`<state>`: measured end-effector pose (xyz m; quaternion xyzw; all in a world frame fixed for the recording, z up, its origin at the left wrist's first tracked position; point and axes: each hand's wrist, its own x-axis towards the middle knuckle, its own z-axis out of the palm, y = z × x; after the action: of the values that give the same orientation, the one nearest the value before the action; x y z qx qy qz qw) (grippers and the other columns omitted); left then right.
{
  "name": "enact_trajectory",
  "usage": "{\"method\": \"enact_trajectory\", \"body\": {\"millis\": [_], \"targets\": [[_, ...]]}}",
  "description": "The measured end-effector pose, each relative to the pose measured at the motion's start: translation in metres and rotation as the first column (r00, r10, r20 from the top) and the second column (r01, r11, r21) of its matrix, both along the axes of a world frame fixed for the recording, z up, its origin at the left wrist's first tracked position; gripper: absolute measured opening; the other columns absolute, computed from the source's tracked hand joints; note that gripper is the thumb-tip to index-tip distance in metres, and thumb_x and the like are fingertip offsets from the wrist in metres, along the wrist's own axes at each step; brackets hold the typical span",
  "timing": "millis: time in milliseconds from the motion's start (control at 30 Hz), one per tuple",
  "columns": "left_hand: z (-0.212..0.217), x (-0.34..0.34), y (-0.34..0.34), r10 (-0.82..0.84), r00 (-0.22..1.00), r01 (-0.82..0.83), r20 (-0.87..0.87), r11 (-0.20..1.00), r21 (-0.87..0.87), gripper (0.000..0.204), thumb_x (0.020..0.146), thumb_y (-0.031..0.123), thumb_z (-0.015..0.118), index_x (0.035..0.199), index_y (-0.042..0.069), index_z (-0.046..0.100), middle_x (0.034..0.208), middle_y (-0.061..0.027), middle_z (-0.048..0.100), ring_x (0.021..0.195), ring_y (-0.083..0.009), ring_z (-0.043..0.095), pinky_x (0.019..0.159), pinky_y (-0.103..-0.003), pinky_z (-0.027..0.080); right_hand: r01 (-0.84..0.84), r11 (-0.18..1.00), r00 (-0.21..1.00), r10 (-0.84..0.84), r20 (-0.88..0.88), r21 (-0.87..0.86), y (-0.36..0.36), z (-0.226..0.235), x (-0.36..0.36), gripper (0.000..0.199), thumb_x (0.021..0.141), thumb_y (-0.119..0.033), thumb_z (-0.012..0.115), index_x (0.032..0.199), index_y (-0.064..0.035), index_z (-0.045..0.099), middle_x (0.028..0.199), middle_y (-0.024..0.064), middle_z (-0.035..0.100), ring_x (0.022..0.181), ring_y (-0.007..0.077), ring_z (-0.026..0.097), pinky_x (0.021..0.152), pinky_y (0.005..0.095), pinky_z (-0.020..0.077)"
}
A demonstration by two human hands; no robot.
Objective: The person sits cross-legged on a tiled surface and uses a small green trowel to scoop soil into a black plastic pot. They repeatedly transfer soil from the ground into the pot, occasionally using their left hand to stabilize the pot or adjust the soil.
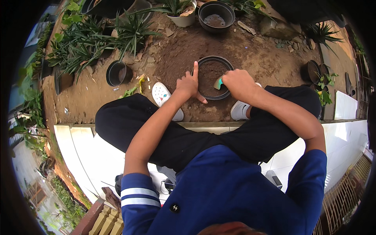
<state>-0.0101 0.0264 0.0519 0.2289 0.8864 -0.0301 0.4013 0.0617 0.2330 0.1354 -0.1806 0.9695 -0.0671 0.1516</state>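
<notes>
We locate the black plastic pot (215, 58) just above the middle of the frame, upright on the bare ground (254, 56) and partly filled with dark brown soil (210, 73). Our left hand (189, 84) is set against the pot's left side, index finger extended upward along the rim and thumb spread toward its lower edge; it is not clenched around the pot. Our right hand (237, 83) is clenched around a green trowel (218, 83) at the pot's right rim; its blade points down into the pot, and its handle is hidden by the fist.

A white clog (160, 94) rests at lower left of the pot, a white shoe (239, 111) at lower right. A second black pot (216, 17) stands at upper centre, beside a white planter (184, 20) holding a spiky-leaved plant (172, 6). A smaller black pot (113, 73) sits left of centre.
</notes>
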Motion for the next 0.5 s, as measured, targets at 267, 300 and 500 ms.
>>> {"method": "enact_trajectory", "body": {"millis": [267, 300, 500], "targets": [[0.005, -0.001, 0.000, -0.008, 1.000, 0.008, -0.004, 1.000, -0.004, 0.175, 0.044, 0.070, 0.094, 0.158, 0.009, -0.025, 0.149, -0.0274, 0.044, 0.130, -0.0418, 0.055, 0.105, -0.049, 0.045, 0.137, 0.977, 0.990, -0.127, 0.067, -0.166, 0.022, -0.009, -0.014, 0.020, 0.066, 0.000, 0.075, 0.085, -0.0013, 0.073, 0.089, 0.0228, 0.072, 0.088, 0.0413, 0.072, 0.076, 0.0483, 0.0590], [0.005, -0.001, 0.000, -0.011, 1.000, 0.011, -0.008, 1.000, -0.001, 0.175, 0.044, 0.070, 0.094, 0.158, 0.008, -0.024, 0.148, -0.0274, 0.044, 0.130, -0.0419, 0.055, 0.104, -0.049, 0.046, 0.153, 0.973, 0.987, -0.141, 0.079, -0.174, 0.024, -0.011, -0.013, 0.021, 0.066, 0.000, 0.074, 0.087, -0.0016, 0.074, 0.090, 0.0231, 0.072, 0.088, 0.0412, 0.071, 0.077, 0.0482, 0.0586], [0.002, 0.000, -0.002, -0.012, 1.000, 0.013, -0.029, 1.000, 0.013, 0.175, 0.044, 0.070, 0.094, 0.158, 0.008, -0.024, 0.148, -0.0282, 0.044, 0.128, -0.0426, 0.056, 0.103, -0.049, 0.046, 0.208, 0.950, 0.977, -0.190, 0.098, -0.232, 0.029, -0.005, -0.011, 0.030, 0.067, 0.001, 0.073, 0.097, -0.0018, 0.076, 0.092, 0.0230, 0.072, 0.091, 0.0391, 0.071, 0.081, 0.0470, 0.0573]]}}
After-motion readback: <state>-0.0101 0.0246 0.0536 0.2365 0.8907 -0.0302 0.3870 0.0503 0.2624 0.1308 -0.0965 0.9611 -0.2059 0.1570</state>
